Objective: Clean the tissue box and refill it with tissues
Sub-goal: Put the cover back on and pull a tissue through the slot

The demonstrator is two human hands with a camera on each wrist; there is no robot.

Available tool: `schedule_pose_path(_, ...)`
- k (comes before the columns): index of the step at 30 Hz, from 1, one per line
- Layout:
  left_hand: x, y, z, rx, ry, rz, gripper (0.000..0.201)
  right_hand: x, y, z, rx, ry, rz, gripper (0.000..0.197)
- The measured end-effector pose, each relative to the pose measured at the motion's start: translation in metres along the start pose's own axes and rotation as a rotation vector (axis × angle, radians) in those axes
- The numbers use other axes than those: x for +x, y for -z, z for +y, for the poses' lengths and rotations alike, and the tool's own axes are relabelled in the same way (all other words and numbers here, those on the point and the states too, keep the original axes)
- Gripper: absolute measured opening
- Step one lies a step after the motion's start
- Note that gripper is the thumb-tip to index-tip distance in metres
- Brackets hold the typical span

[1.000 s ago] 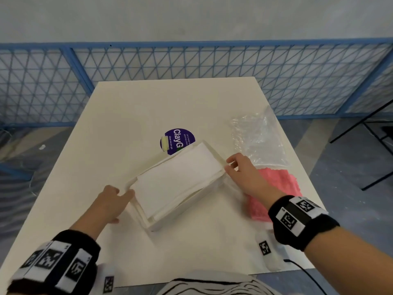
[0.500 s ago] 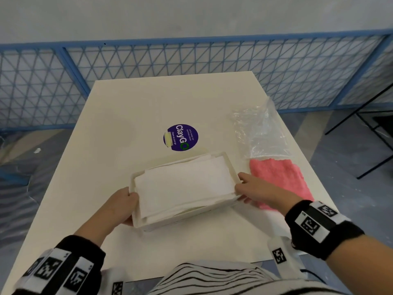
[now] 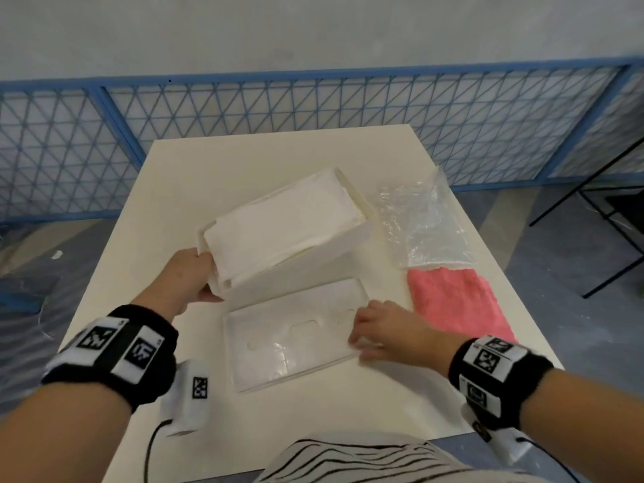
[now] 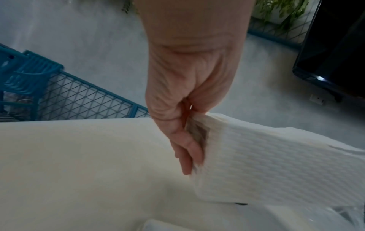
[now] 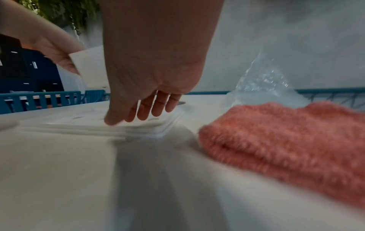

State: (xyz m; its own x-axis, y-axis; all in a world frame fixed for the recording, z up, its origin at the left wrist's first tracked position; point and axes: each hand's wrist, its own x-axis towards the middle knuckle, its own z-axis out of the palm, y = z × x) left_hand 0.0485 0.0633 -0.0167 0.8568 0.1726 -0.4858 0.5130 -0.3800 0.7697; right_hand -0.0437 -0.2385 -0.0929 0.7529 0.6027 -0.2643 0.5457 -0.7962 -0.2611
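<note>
My left hand (image 3: 190, 273) grips the near left end of the white tissue box (image 3: 313, 270) and holds it tilted above the table. A stack of white tissues (image 3: 285, 221) fills the box. In the left wrist view the left hand (image 4: 187, 140) pinches the end of the embossed tissues (image 4: 276, 164). A flat white lid panel (image 3: 289, 343) with oval marks lies on the table below the box. My right hand (image 3: 373, 329) rests on the panel's right edge with its fingers (image 5: 156, 106) extended and nothing gripped; the panel (image 5: 79, 125) is blurred there.
A folded pink cloth (image 3: 456, 305) lies just right of the panel, with a crumpled clear plastic bag (image 3: 425, 224) behind it. The cream table (image 3: 195, 176) ends at a blue mesh fence (image 3: 313, 99). A black metal frame (image 3: 610, 210) stands off the right side.
The left hand has lifted the filled box up and away from me. The right hand let go of the box and came down on the flat panel, which now shows.
</note>
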Motion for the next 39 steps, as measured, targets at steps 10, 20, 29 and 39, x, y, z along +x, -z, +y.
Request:
schedule_pose_path(10,0.018,-0.032,0.000,0.172,0.100,-0.020,0.028,-0.030,-0.015,-0.012,-0.057,0.369,-0.219,0.027)
schedule_pose_path(20,0.008,-0.046,-0.017,0.109,0.133,-0.151,0.031,-0.054,-0.018,-0.016,-0.037,0.315,-0.082,0.012)
schedule_pose_path(29,-0.052,-0.004,-0.033,0.380,-0.318,-0.343,0.090,-0.046,0.008,-0.015,0.304,0.156,-0.070,0.008)
schedule_pose_path(39,-0.062,0.072,-0.083,0.188,-0.209,-0.748,0.075,-0.037,0.073,0.005,1.170,-0.091,-0.187,0.005)
